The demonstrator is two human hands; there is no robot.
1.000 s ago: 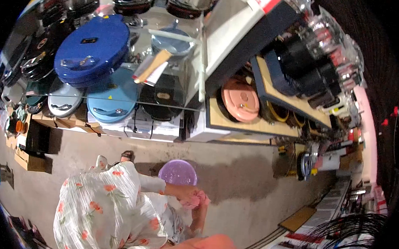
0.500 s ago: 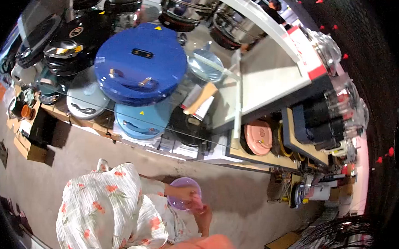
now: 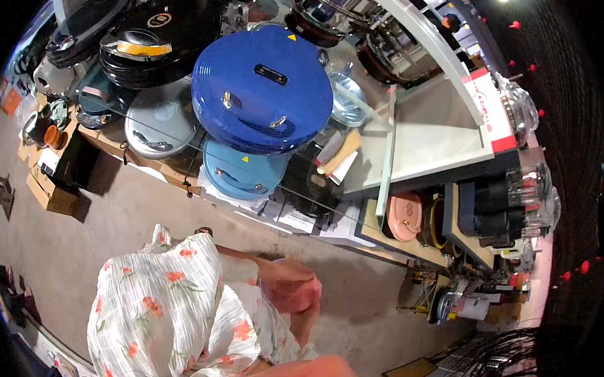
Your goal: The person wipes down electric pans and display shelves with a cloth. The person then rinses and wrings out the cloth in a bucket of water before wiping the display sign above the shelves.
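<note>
A pink cloth (image 3: pixel 290 297) is spread out in front of my body, low over the floor. My left hand (image 3: pixel 290 271) grips its upper edge, with the forearm reaching in from the left. My right hand (image 3: pixel 304 315) is at the cloth's lower side, and its fingers are partly covered by the fabric. A sliver of the purple basin (image 3: pixel 289 261) shows behind my left hand; the cloth and arm hide most of it. My white dress with orange flowers (image 3: pixel 155 303) fills the lower left.
Ahead runs a glass-topped display counter with a large blue electric pan (image 3: pixel 262 92), a light blue one (image 3: pixel 245 169), a silver-grey one (image 3: pixel 160 122) and steel pots (image 3: pixel 402 55). Cardboard boxes (image 3: pixel 52 194) stand on the floor at left. A pink pan (image 3: pixel 404 216) sits on a lower shelf.
The pink cloth was bunched between my hands over the basin; now it is opened out and covers most of the basin from view. My head has turned slightly, shifting the counter rightward.
</note>
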